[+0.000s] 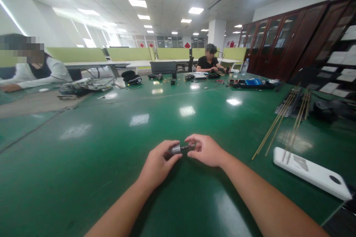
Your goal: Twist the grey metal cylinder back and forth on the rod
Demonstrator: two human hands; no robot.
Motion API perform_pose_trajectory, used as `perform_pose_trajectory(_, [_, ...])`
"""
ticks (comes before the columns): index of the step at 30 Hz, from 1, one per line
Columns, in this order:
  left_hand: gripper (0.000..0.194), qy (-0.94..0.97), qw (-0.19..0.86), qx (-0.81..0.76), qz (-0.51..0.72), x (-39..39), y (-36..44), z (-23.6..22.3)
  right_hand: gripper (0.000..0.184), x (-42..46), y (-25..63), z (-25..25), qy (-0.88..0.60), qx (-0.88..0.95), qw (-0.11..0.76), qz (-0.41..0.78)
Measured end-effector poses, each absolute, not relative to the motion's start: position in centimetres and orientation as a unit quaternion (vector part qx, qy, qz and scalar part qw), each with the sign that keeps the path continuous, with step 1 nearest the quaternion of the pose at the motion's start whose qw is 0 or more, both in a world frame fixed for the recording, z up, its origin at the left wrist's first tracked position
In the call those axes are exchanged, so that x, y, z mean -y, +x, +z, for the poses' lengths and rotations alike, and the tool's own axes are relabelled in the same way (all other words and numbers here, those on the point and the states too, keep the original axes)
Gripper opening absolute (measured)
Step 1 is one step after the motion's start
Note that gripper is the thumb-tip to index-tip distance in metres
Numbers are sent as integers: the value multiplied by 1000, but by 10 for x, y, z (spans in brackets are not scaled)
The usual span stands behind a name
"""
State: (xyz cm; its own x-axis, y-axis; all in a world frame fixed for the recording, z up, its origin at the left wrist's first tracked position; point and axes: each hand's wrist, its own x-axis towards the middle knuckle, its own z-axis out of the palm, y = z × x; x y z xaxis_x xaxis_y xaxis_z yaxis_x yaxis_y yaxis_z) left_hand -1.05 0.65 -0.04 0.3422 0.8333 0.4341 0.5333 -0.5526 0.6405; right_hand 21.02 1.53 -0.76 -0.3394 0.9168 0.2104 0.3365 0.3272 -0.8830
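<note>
Both my hands meet just above the green table [116, 126] near its front edge. My left hand [158, 163] has its fingers closed round the thick grey end of a small metal cylinder [178, 149]. My right hand [205, 150] pinches the thinner dark end of the same part from the right. The part lies roughly level between the two hands, and its middle shows in the gap between my fingers.
A white flat device [311, 172] lies at the right, with several thin brass rods [280, 122] across it. Cables and small tools [83, 88] sit far left. One person [33, 66] sits at the left, another [210, 61] at the far end. Dark cabinets [280, 44] line the right wall.
</note>
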Motion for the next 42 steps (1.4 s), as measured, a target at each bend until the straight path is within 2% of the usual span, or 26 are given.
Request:
perform_pose_trajectory(11, [25, 812, 194, -394, 384, 0, -6, 1, 30, -7, 209, 4, -413, 746, 380, 359])
perform_pose_trajectory(19, [24, 820, 199, -379, 381, -2, -7, 1, 15, -10, 206, -2, -399, 749, 385, 362])
perform_pose_trajectory(42, [26, 819, 185, -389, 379, -3, -7, -1, 13, -13, 208, -3, -416, 752, 374, 349])
